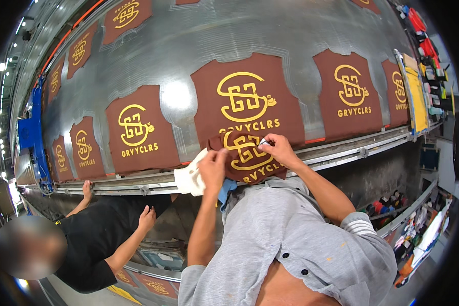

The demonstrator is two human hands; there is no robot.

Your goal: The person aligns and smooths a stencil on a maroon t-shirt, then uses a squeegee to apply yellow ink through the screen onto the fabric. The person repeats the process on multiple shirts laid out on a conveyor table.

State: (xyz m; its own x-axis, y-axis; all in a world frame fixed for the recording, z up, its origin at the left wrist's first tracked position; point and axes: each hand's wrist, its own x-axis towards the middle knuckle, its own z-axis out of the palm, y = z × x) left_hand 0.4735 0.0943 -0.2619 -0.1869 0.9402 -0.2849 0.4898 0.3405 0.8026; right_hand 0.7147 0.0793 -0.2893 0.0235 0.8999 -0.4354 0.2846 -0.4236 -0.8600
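A maroon fabric piece with a yellow printed design (252, 166) is lifted off the printing table, bunched over the front rail and against my body. My left hand (211, 166) has its fingers pinched at the piece's left edge, beside a crumpled white cloth (188, 177) and a blue cloth (226, 193). On the piece's upper right, my right hand (278, 150) pinches a small white item (263, 143) that is too small to name. Behind both hands, a larger printed maroon piece (245, 66) lies flat on the table.
More printed pieces (347, 97) lie in rows along the grey table (173, 56). A metal rail (357, 150) runs along its front. A yellow screen frame (414, 97) stands right, a blue carriage (30, 127) left. A co-worker in black (94, 239) is at my left, hands near the rail.
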